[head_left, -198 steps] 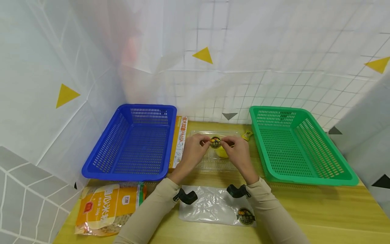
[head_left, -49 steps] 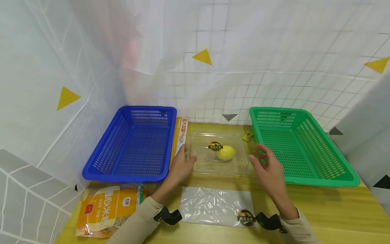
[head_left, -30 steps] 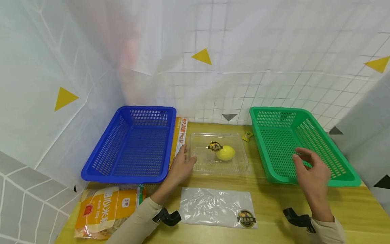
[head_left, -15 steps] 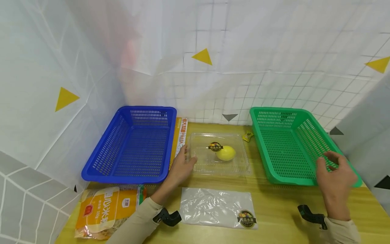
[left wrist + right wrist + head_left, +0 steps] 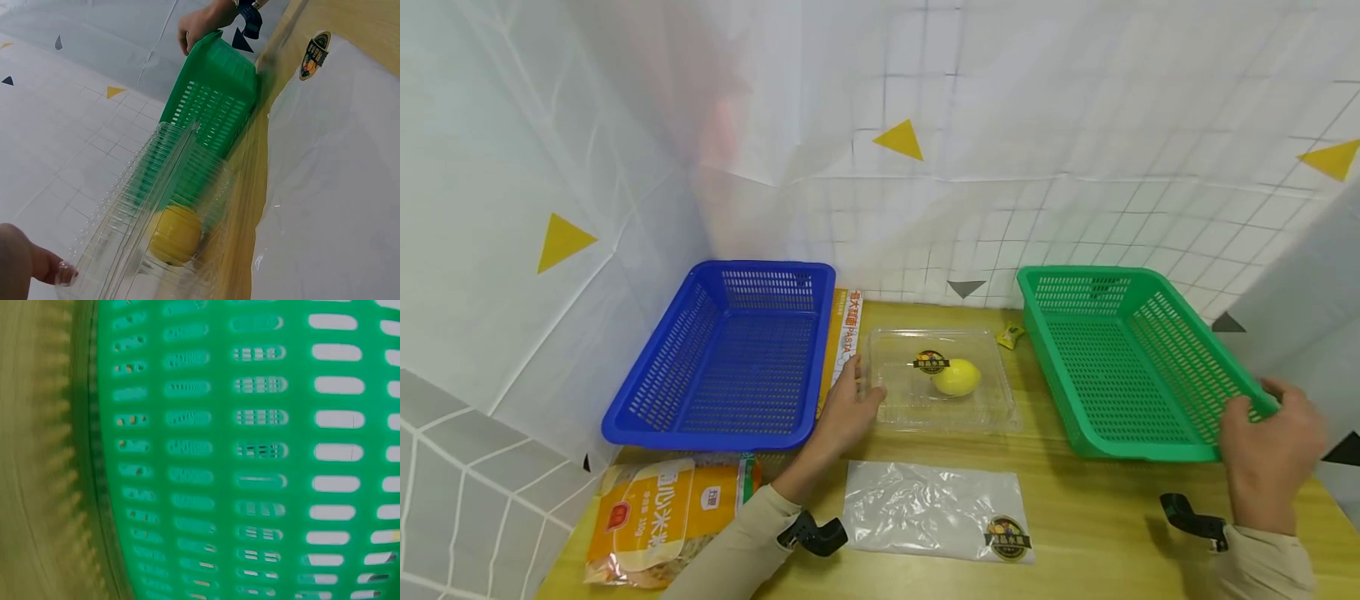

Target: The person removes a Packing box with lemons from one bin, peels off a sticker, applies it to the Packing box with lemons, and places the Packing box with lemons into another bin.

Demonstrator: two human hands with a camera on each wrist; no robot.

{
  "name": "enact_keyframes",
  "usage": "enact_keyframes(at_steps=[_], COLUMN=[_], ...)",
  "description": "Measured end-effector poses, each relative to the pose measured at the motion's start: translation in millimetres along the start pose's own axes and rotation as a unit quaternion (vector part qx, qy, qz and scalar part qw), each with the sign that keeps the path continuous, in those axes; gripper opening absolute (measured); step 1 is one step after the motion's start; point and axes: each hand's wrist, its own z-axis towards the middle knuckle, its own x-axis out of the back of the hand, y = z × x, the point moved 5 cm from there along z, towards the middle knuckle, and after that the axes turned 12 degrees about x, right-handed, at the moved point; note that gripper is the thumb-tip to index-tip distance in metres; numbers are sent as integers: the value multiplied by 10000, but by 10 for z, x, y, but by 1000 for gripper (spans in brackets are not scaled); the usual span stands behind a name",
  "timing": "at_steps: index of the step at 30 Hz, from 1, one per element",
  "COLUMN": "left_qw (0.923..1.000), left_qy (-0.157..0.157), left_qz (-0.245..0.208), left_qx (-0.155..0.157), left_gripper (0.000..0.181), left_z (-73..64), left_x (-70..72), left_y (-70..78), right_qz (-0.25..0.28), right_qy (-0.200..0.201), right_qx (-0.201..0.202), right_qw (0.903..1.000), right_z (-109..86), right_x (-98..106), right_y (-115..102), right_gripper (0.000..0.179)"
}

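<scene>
My right hand (image 5: 1273, 450) grips the front right corner of the rim of a green plastic basket (image 5: 1131, 452), thumb on the inner side. The right wrist view is filled by the basket's slotted wall (image 5: 300, 450). My left hand (image 5: 848, 412) holds the left edge of a clear plastic clamshell box (image 5: 910, 404), its thumb over the edge. In the left wrist view a fingertip (image 5: 65, 273) meets the box's side. Inside the box is a yellow lemon (image 5: 957, 377). A round black fruit sticker (image 5: 931, 362) sits on the lid.
To the left stands a blue basket (image 5: 718, 439), with a pasta pack (image 5: 850, 321) beside it. An orange noodle bag (image 5: 662, 521) lies in front. A clear plastic bag (image 5: 932, 508) with a similar sticker lies near me. A small yellow wrapper (image 5: 1011, 335) lies behind the box.
After both hands held the sticker over the box, it now sits on the lid. My right hand has moved right and taken hold of the green basket, which has shifted slightly. The left hand stays put.
</scene>
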Motion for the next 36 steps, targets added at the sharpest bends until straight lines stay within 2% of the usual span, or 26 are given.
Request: enact_keyframes(at_steps=[3,7,11,17,22,26,32,36], left_qw=[10000,10000,9997,9991,9976,9911,9820,9747], left_qy=[15,64,216,371,58,-214,-207,-300], left_qz=[-13,-3,82,-73,-606,-1247,-1817,-2107], left_qx=[-6,-5,77,209,339,423,482,683], left_gripper=[74,71,71,70,66,56,31,19], left_z=[5,24,37,39,37,60,67,62], left_x=[-4,-2,15,34,9,-16,-27,-54], left_y=[12,28,44,37,4,-18,-31,-61], right_qz=[123,263,111,20,38,84,98,97], right_qy=[45,-483,-860,-703,-699,-650,-550,-534], right_qx=[-341,-1259,-1733,-1760,-1909,-1849,-1786,-1800], right_qw=[9993,9905,9810,9819,9791,9806,9823,9822], right_z=[7,-30,-85,-106,-125,-133,-126,-129], right_x=[37,19,-12,-49,-54,-43,-23,-9], right_y=[61,225,301,333,353,340,322,325], right_gripper=[46,53,64,70,69,68,66,63])
